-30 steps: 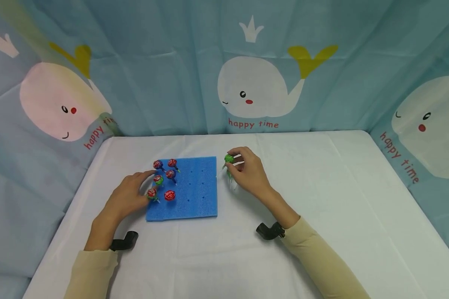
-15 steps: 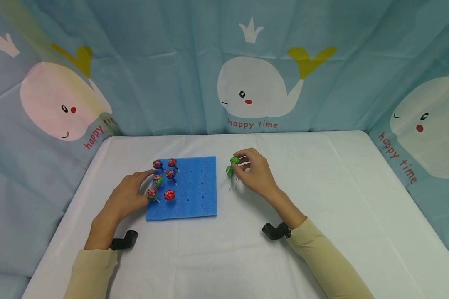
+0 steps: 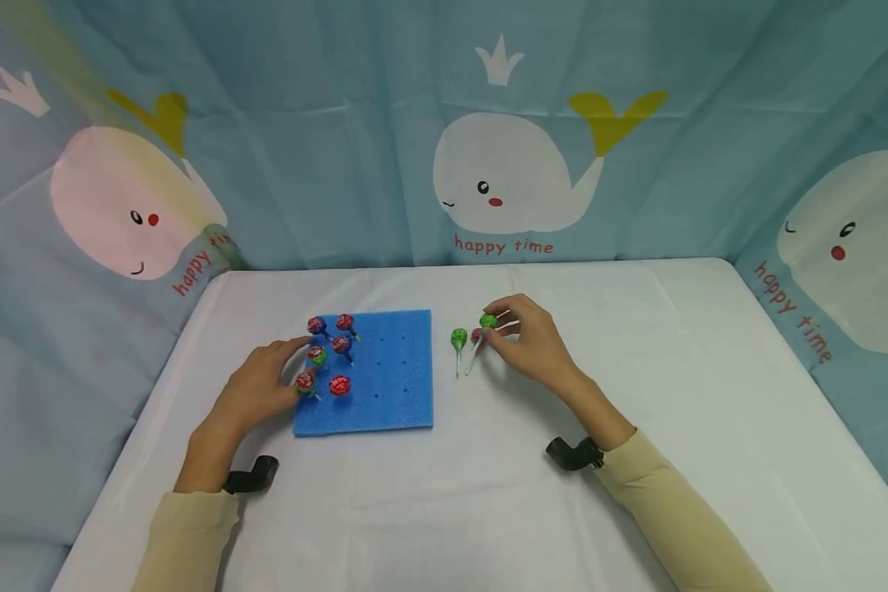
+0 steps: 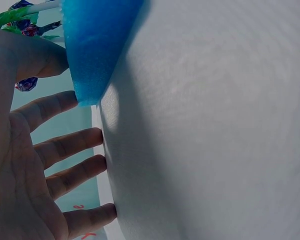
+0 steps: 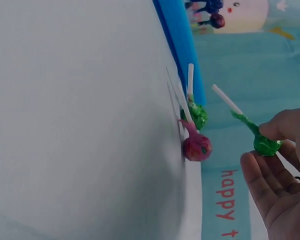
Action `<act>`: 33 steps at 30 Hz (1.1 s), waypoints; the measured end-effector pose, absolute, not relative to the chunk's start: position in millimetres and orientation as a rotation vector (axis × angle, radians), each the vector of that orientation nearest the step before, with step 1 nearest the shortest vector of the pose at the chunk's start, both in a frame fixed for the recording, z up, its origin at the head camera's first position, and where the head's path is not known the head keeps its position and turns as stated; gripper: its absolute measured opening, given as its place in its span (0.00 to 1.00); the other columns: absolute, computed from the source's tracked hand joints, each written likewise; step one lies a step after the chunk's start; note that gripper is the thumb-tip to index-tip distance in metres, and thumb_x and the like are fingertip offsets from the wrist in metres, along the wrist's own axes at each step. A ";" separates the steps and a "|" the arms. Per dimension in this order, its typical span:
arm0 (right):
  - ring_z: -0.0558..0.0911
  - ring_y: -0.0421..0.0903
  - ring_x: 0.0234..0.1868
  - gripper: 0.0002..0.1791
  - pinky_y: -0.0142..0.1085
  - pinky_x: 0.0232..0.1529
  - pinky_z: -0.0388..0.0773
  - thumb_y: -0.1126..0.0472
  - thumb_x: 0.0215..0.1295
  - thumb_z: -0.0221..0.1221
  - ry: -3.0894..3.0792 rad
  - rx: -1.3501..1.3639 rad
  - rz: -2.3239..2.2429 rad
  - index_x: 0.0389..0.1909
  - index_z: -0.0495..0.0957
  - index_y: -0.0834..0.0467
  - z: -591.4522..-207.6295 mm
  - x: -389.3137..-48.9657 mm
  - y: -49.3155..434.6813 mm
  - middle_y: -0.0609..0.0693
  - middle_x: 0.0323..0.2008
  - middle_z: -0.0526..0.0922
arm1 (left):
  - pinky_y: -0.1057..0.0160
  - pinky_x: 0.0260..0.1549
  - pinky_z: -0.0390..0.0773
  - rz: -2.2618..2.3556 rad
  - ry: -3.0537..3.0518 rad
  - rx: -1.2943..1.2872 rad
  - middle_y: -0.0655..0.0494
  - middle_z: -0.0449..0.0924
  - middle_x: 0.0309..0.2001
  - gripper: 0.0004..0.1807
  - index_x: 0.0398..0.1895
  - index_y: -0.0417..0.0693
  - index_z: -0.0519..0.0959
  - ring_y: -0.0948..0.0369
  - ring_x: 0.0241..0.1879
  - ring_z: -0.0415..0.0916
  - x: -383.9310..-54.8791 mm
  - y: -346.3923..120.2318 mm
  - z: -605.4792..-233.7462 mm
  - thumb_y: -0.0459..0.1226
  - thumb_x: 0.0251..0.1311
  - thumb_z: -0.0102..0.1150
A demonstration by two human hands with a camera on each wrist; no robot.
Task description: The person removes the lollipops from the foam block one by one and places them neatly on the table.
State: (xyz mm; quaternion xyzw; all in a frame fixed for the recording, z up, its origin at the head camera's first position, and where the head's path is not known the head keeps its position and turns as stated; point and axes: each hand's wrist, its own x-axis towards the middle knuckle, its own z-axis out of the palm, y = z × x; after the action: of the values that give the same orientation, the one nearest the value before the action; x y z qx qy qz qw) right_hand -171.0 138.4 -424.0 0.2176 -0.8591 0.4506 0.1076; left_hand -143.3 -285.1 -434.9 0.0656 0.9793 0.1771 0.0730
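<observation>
In the head view a blue foam board (image 3: 381, 415) lies left of centre, with several lollipops standing in its left part, among them a red lollipop (image 3: 339, 386). My left hand (image 3: 255, 386) touches the board's left edge; in the left wrist view its fingers are spread and fairly straight, the thumb (image 4: 47, 57) and index fingertip right at the foam (image 4: 95, 55). My right hand (image 3: 533, 341) pinches a green lollipop (image 5: 266, 145) by its head, the white stick pointing out. Beside that hand, another green lollipop (image 3: 459, 338) and a pink lollipop (image 5: 197, 148) lie on the table.
Rows of small holes (image 3: 405, 362) mark the board's right part. White cloth covers the table (image 3: 429, 510). A blue curtain (image 3: 340, 164) with whale prints stands behind and at both sides. Each wrist carries a black camera mount (image 3: 573, 454).
My right hand has moved right, away from the board, carrying the green lollipop. The pink lollipop and the other green one have come into plain sight. My left hand has stayed at the board.
</observation>
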 end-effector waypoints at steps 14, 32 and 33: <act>0.89 0.55 0.47 0.17 0.46 0.51 0.90 0.67 0.67 0.69 -2.644 0.636 1.281 0.56 0.83 0.65 -431.4 -176.1 149.6 0.61 0.50 0.85 | 0.21 0.67 0.67 0.530 2.942 0.184 0.33 0.67 0.76 0.46 0.80 0.46 0.65 0.31 0.74 0.61 -142.5 -283.1 -434.4 0.33 0.50 0.60; 0.89 0.55 0.48 0.17 0.50 0.53 0.88 0.66 0.69 0.66 -2.790 0.637 1.175 0.56 0.82 0.65 -436.7 -186.0 149.2 0.61 0.53 0.85 | 0.21 0.65 0.68 0.523 2.938 0.208 0.32 0.68 0.75 0.47 0.79 0.47 0.66 0.31 0.73 0.62 -143.1 -284.8 -435.4 0.34 0.49 0.62; 0.89 0.55 0.48 0.17 0.50 0.53 0.88 0.66 0.69 0.66 -2.793 0.630 1.167 0.56 0.82 0.65 -436.4 -186.2 148.6 0.61 0.53 0.85 | 0.21 0.66 0.68 0.526 2.942 0.208 0.32 0.68 0.75 0.46 0.79 0.47 0.66 0.31 0.73 0.62 -143.2 -284.7 -435.2 0.33 0.49 0.61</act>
State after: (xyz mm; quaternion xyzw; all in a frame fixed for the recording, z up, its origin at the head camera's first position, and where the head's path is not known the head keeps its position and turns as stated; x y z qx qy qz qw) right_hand -186.2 148.6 -436.4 0.2037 -0.9030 0.3774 0.0249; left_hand -143.2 -284.7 -435.2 0.0693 0.9794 0.1751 0.0730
